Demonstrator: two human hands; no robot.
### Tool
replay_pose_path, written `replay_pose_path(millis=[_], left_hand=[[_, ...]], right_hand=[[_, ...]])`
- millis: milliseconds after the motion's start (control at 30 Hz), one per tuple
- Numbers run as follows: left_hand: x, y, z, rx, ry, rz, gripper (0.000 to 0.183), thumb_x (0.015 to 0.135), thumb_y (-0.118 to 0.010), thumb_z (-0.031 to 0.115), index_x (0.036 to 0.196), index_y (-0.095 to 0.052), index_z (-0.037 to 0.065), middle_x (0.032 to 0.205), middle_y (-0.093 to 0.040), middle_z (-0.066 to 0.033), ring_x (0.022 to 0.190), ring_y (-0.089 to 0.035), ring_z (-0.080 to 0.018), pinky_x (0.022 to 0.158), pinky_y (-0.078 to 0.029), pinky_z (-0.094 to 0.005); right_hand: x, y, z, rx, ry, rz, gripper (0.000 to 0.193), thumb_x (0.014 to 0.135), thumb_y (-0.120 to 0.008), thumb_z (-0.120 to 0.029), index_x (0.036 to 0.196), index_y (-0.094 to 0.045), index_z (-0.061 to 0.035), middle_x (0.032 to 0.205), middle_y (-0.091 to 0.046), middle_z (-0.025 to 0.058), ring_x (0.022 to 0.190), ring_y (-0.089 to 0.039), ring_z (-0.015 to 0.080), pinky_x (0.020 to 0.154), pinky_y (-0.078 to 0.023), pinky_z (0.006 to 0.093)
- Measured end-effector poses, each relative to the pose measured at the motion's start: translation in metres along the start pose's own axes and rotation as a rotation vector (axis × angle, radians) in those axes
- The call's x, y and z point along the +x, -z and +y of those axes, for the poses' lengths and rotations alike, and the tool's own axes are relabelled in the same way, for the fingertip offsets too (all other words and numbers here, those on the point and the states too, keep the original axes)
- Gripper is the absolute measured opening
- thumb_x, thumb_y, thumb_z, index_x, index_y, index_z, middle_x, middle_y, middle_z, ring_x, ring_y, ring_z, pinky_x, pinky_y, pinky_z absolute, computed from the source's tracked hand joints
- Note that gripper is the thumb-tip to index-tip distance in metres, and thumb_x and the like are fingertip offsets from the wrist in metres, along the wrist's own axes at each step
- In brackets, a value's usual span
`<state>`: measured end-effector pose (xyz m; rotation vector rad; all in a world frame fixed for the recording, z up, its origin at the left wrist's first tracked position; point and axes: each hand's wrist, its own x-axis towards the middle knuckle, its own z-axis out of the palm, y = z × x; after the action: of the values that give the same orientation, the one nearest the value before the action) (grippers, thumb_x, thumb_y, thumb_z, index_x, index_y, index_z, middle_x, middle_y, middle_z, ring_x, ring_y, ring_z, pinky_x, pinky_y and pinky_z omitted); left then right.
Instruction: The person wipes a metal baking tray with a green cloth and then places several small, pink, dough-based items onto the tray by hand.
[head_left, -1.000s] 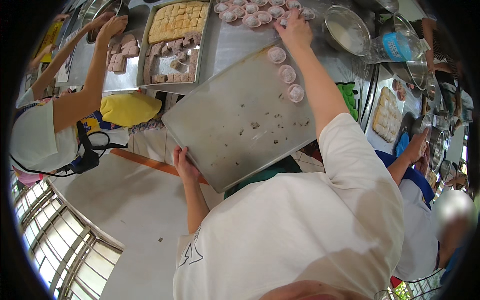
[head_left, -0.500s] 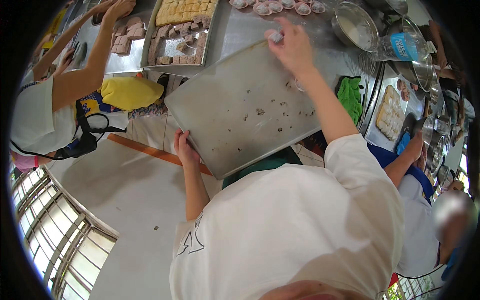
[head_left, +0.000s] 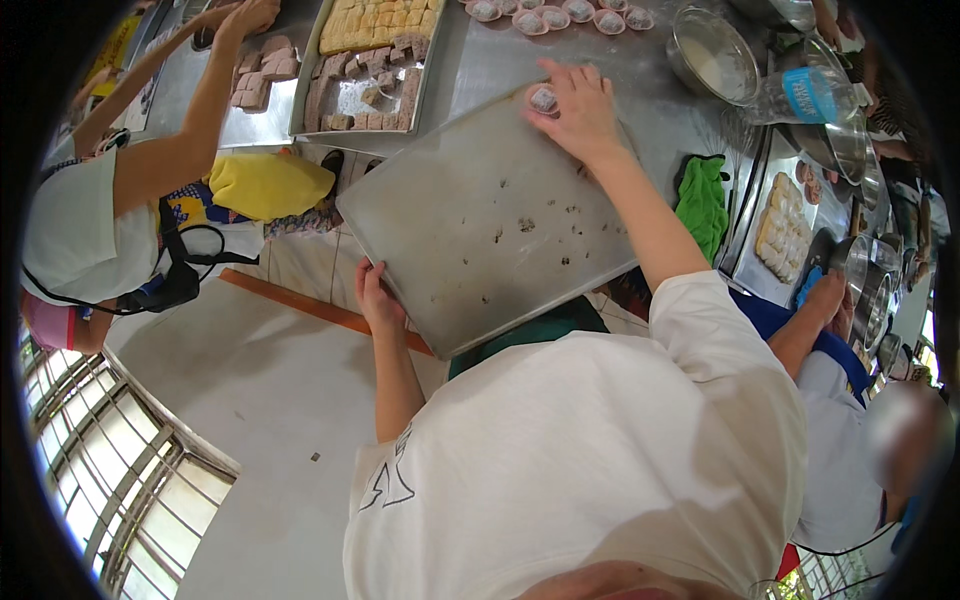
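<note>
My left hand (head_left: 379, 300) grips the near left edge of a large grey metal baking tray (head_left: 450, 230), its fingers curled over the rim. The tray lies tilted across my front, with dark crumbs scattered on it and its far side over the steel table. Above the tray's far edge, my right hand (head_left: 583, 112) has thumb and fingers around a white-dusted ball (head_left: 544, 99) in a pink paper cup. Just beyond that hand, a group of similar dusted balls in pink cups (head_left: 557, 17) stands on the table.
A tray of yellow and brown cake pieces (head_left: 300, 100) is at the far left, near a co-worker's arm (head_left: 205, 110). To the right are a steel bowl of white powder (head_left: 714, 60), a clear bottle (head_left: 800, 95), a whisk (head_left: 738, 130) and a green cloth (head_left: 702, 200).
My right hand has come slightly nearer and its fingers have spread. The pink cup around the ball now shows. My left hand keeps its grip on the tray.
</note>
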<state>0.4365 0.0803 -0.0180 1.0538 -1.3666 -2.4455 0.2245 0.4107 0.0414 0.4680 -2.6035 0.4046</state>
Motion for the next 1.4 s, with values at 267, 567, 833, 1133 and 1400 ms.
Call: replay_pose_path(millis=[267, 567, 833, 1133, 1400], left_hand=[[0.002, 0.004, -0.003, 0.025, 0.005, 0.028, 0.022, 0.085, -0.052, 0.003, 0.106, -0.053, 0.0, 0.103, -0.06, -0.0113, 0.097, -0.058, -0.0216, 0.087, -0.048, -0.0354], [0.002, 0.01, -0.005, 0.042, 0.027, 0.048, 0.021, 0.085, -0.052, 0.004, 0.106, -0.053, 0.001, 0.096, -0.061, -0.0091, 0.092, -0.059, -0.0205, 0.083, -0.05, -0.0347], [-0.001, 0.006, -0.003, 0.069, 0.001, 0.034, 0.02, 0.085, -0.053, 0.005, 0.104, -0.054, 0.001, 0.096, -0.06, -0.0081, 0.091, -0.058, -0.0187, 0.083, -0.048, -0.032], [0.005, 0.008, -0.003, 0.027, 0.021, 0.018, 0.02, 0.085, -0.053, 0.004, 0.104, -0.054, 0.002, 0.098, -0.059, -0.0079, 0.092, -0.057, -0.0188, 0.084, -0.047, -0.0313], [0.007, 0.011, -0.003, 0.023, 0.005, 0.001, 0.019, 0.085, -0.053, 0.004, 0.104, -0.054, 0.002, 0.1, -0.06, -0.0089, 0.093, -0.057, -0.0199, 0.085, -0.048, -0.0332]], right_hand=[[0.049, -0.03, 0.112, -0.094, -0.366, 0.094, 0.06, 0.075, -0.071, -0.039, 0.122, -0.049, -0.0101, 0.112, -0.052, 0.0183, 0.102, -0.055, 0.0374, 0.082, -0.048, 0.0456], [0.075, -0.055, 0.129, -0.174, -0.583, -0.077, 0.052, 0.073, -0.072, -0.039, 0.116, -0.055, -0.0156, 0.111, -0.055, 0.0151, 0.101, -0.059, 0.037, 0.081, -0.051, 0.046], [0.061, -0.034, 0.104, -0.023, -0.544, 0.113, 0.042, 0.071, -0.071, -0.028, 0.109, -0.058, -0.0159, 0.103, -0.058, 0.0123, 0.095, -0.059, 0.0329, 0.079, -0.05, 0.0452], [-0.043, 0.03, -0.007, 0.096, -0.229, 0.059, 0.043, 0.073, -0.071, -0.024, 0.112, -0.056, -0.0111, 0.1, -0.057, 0.0068, 0.097, -0.052, 0.0271, 0.082, -0.039, 0.0413], [-0.069, 0.012, -0.021, 0.0, -0.176, -0.065, 0.046, 0.074, -0.071, -0.023, 0.115, -0.053, -0.0131, 0.099, -0.058, 0.0038, 0.099, -0.051, 0.0214, 0.085, -0.036, 0.0421]])
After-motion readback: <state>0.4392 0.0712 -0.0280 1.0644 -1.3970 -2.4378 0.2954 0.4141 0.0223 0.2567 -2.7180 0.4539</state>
